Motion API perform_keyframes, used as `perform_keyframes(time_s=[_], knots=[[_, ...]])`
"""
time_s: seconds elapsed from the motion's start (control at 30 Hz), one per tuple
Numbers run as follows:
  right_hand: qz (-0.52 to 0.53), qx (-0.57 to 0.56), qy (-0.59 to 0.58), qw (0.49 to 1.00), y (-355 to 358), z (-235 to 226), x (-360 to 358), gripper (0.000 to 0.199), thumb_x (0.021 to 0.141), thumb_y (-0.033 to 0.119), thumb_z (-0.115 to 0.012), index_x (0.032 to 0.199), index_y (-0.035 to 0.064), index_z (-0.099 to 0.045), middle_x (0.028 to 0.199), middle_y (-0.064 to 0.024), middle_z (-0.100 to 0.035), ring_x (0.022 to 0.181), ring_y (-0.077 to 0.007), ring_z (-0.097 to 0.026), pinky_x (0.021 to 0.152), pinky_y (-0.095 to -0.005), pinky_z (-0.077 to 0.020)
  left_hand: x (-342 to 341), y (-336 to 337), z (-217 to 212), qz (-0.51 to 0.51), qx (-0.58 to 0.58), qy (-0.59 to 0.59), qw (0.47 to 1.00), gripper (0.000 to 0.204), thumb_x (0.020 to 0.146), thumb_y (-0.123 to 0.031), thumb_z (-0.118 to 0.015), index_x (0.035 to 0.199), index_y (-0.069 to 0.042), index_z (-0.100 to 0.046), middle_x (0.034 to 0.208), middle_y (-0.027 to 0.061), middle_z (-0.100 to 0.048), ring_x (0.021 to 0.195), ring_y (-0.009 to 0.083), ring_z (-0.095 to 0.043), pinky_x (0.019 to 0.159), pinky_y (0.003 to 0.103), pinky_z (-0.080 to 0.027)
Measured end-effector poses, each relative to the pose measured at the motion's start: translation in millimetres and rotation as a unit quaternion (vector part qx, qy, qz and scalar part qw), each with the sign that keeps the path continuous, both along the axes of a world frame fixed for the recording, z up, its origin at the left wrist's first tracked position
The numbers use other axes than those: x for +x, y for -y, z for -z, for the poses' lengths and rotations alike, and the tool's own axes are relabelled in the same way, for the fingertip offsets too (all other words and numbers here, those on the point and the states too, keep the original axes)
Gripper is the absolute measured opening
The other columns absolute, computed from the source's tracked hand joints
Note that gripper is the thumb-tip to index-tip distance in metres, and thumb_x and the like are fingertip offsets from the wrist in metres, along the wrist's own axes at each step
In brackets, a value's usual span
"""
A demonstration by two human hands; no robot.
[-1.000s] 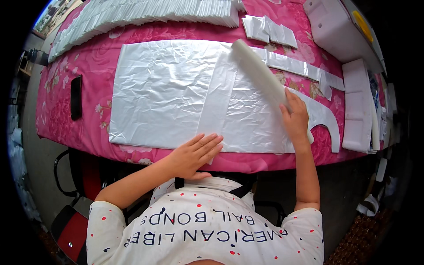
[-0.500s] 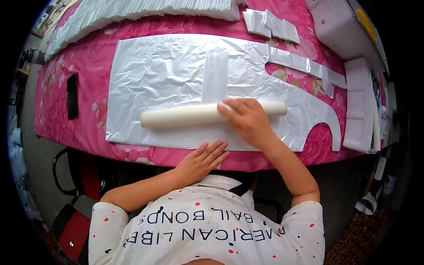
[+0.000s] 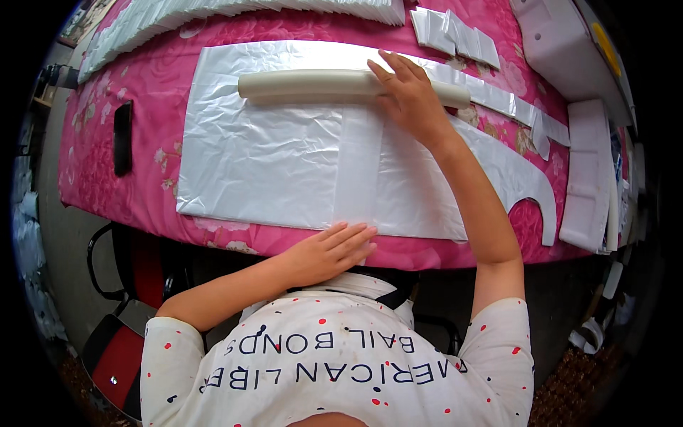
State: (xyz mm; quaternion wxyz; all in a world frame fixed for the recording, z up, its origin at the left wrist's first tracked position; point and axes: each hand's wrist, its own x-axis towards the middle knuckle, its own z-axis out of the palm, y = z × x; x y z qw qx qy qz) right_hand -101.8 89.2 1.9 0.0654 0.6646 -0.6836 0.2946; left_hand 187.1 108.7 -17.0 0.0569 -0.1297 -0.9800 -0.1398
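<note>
A flat, silvery-white plastic bag point(image 3: 263, 156) with handle cut-outs at its right end lies on the table, a paler strip point(image 3: 358, 164) running across its middle. Over the bag's far part lies a long off-white tube point(image 3: 306, 87). My right hand point(image 3: 411, 96) rests across the tube right of its middle, fingers spread past the far side and palm over it; the hand is open, not wrapped round. At the table's near edge my left hand point(image 3: 334, 250) lies flat and open, fingertips on the bag's near edge by the strip.
A pink flowered cloth point(image 3: 89, 160) covers the table. At far left is a long row of folded white bags point(image 3: 235, 11), with a smaller stack point(image 3: 455, 37) to its right. A black phone-like object point(image 3: 123, 139) lies left. White foam boxes point(image 3: 587, 167) stand right. Red-black chairs point(image 3: 117, 366) are at lower left.
My right hand has pushed the tube away from me, from the bag's near half to its far part, and its fingers have spread. My left hand stays near the bag's near edge.
</note>
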Motion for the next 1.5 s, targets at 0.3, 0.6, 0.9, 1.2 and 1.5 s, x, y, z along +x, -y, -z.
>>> perform_keyframes(time_s=[0.3, 0.6, 0.9, 1.2, 1.5], knots=[[-0.208, 0.165, 0.146, 0.953, -100.6, -1.2, 78.6, 0.049, 0.064, -0.007, -0.054, 0.111, 0.0046, -0.058, 0.121, -0.0119, -0.053, 0.113, -0.031, -0.049, 0.096, -0.0394, -0.0412, 14.1, 23.9, -2.4, 0.042, 0.071, -0.031, 0.996, 0.037, 0.077, -0.016, -0.059, 0.11, -0.001, -0.055, 0.123, 0.0115, -0.052, 0.11, 0.0236, -0.052, 0.096, 0.035, -0.043], [-0.156, 0.145, 0.14, 0.967, -110.7, 0.2, 95.2, 0.049, 0.063, -0.006, -0.058, 0.112, 0.0024, -0.057, 0.117, -0.0111, -0.055, 0.107, -0.0301, -0.051, 0.091, -0.0363, -0.044, 10.3, 31.6, -10.6, 0.032, 0.228, -0.102, 0.968, 0.023, 0.075, -0.012, -0.061, 0.096, -0.001, -0.06, 0.108, 0.0112, -0.06, 0.097, 0.0244, -0.059, 0.083, 0.033, -0.051], [-0.083, 0.064, 0.154, 0.982, -107.7, 13.8, 102.2, 0.039, 0.065, -0.006, -0.061, 0.102, 0.0069, -0.064, 0.104, -0.0084, -0.06, 0.092, -0.027, -0.055, 0.078, -0.0332, -0.0483, -13.5, 44.3, -10.0, -0.11, 0.088, -0.073, 0.987, 0.046, 0.068, -0.013, -0.064, 0.112, -0.001, -0.055, 0.119, 0.0132, -0.056, 0.107, 0.0254, -0.056, 0.092, 0.039, -0.045], [-0.005, 0.068, 0.231, 0.971, -108.3, 11.8, 92.0, 0.025, 0.072, 0.002, -0.062, 0.096, 0.0057, -0.065, 0.083, -0.0078, -0.064, 0.07, -0.0214, -0.06, 0.064, -0.0312, -0.0492, -32.3, 52.4, -12.1, -0.213, 0.218, -0.037, 0.952, 0.044, 0.073, -0.009, -0.058, 0.116, 0.0, -0.054, 0.096, 0.016, -0.064, 0.086, 0.0292, -0.063, 0.079, 0.038, -0.048], [0.157, 0.328, 0.531, 0.765, -66.9, -13.3, 65.1, 0.023, 0.084, 0.016, -0.059, 0.08, -0.0053, -0.065, 0.061, -0.0072, -0.061, 0.05, -0.0128, -0.059, 0.049, -0.0263, -0.0447, -41.1, 49.5, -8.9, -0.258, 0.25, -0.163, 0.919, 0.055, 0.079, -0.013, -0.058, 0.129, 0.0, -0.041, 0.126, 0.0177, -0.048, 0.112, 0.0335, -0.05, 0.092, 0.04, -0.04]])
